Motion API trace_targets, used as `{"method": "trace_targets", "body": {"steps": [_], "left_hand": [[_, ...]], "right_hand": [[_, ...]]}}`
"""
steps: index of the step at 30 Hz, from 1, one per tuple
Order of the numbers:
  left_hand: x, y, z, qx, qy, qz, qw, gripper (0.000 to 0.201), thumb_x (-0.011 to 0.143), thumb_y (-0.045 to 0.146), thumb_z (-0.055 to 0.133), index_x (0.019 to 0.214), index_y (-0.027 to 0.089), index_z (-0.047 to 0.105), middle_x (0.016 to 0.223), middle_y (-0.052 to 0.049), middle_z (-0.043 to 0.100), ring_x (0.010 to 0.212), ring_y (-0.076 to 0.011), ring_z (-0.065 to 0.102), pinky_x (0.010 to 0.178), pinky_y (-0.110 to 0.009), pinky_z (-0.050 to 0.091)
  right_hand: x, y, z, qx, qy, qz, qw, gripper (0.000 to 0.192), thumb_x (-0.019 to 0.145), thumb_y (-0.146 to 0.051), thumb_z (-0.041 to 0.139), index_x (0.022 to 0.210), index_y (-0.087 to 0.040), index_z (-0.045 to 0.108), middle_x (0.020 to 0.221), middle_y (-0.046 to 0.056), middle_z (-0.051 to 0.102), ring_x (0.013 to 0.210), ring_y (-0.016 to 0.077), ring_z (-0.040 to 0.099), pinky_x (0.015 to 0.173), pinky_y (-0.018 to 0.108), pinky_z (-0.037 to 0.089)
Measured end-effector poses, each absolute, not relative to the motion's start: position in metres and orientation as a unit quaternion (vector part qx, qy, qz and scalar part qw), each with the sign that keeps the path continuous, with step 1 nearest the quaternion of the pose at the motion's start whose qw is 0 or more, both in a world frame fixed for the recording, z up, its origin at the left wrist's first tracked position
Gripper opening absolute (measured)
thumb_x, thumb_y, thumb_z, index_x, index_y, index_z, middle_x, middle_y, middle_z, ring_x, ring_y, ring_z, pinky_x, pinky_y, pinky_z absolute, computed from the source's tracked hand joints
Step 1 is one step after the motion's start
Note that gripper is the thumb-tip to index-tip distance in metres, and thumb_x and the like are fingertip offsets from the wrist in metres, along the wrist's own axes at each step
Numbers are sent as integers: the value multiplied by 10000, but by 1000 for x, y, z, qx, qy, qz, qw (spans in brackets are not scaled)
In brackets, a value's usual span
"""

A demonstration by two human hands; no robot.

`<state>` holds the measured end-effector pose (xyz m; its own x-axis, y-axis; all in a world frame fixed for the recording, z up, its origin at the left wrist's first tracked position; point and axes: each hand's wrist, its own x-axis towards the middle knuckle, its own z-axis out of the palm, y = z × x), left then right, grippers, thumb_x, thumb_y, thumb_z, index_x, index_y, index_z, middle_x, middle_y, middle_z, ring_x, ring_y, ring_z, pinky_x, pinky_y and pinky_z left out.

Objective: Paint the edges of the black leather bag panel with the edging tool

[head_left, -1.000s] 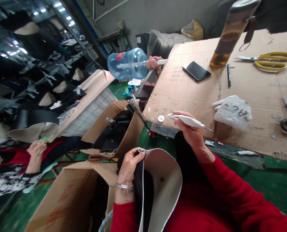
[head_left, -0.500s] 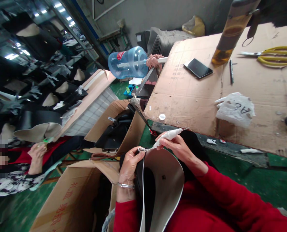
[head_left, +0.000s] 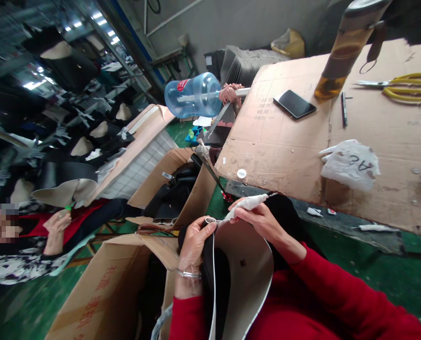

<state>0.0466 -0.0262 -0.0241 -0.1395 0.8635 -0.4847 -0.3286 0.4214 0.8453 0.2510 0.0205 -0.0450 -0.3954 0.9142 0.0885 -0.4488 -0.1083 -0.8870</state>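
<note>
Lowered from table, pen tool meets bag ring between hands.

Matt pale leather-like panel; smooth white plastic tool; rough brown cardboard tabletop; shiny metal ring.

Handwritten "AC", seen upside down, on the white plastic bag near the cardboard sheet's front edge. Red printed characters on the open carton, not legible.

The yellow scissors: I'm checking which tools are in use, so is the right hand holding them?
No, the yellow scissors lie on the cardboard tabletop, while the right hand grips a white pen-like tool.
</note>
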Motion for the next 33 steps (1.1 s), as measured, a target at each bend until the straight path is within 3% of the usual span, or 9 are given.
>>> {"method": "trace_targets", "body": {"steps": [5, 8, 12, 15, 20, 25, 29, 33], "left_hand": [[50, -34, -21, 238, 569, 505, 603, 394, 569, 374, 954, 724, 132, 684, 629, 25, 606, 560, -84, 519, 564, -200, 389], [49, -34, -26, 239, 566, 518, 595, 419, 530, 403, 952, 705, 127, 691, 607, 19, 586, 549, -87, 480, 549, -219, 343], [49, -37, -30, 234, 563, 530, 590, 406, 509, 393, 944, 683, 131, 688, 576, 20, 561, 527, -92, 451, 532, -235, 306], [50, -41, -28, 241, 562, 528, 589, 366, 528, 372, 922, 662, 138, 676, 561, 23, 546, 513, -89, 431, 520, -237, 291], [40, -50, -31, 236, 569, 544, 570, 364, 518, 380, 912, 662, 145, 674, 568, 31, 521, 521, -90, 409, 521, -237, 285], [30, -60, -28, 278, 579, 544, 540, 420, 532, 462, 917, 653, 147, 666, 565, 34, 487, 544, -97, 385, 537, -244, 274], [30, -68, -16, 326, 583, 536, 517, 437, 579, 511, 895, 649, 145, 666, 577, 32, 467, 578, -104, 360, 568, -251, 284], [26, -75, -10, 367, 613, 517, 471, 398, 644, 506, 851, 650, 152, 671, 592, 24, 479, 606, -125, 385, 597, -264, 316]], "right_hand": [[254, 3, -55, -285, -510, 680, 443, 313, 984, -496, 704, 1102, -206, 717, 914, 60, 740, 864, 215, 702, 779, 269, 570], [260, 2, -67, -274, -630, 595, 416, 222, 1017, -421, 656, 1110, -244, 752, 967, 69, 730, 877, 232, 706, 758, 284, 585], [263, 4, -64, -195, -774, 451, 399, 183, 982, -301, 679, 1135, -272, 774, 931, 72, 704, 769, 220, 694, 654, 279, 589], [265, 1, -53, -173, -811, 405, 385, 216, 984, -270, 653, 1156, -293, 783, 866, 62, 708, 698, 208, 694, 599, 261, 592], [271, 7, -57, -183, -807, 388, 405, 223, 974, -379, 660, 1145, -392, 802, 911, 50, 764, 775, 261, 761, 632, 253, 654], [251, 16, -72, -233, -786, 360, 445, 257, 949, -391, 695, 1169, -308, 797, 1026, 56, 764, 907, 257, 765, 770, 229, 647], [230, 4, -72, -254, -756, 394, 457, 296, 942, -468, 694, 1151, -275, 774, 1071, 72, 748, 981, 273, 746, 881, 282, 624], [221, -8, -73, -227, -752, 454, 420, 303, 946, -507, 642, 1102, -269, 744, 1031, 55, 738, 943, 278, 741, 855, 283, 617]]}}
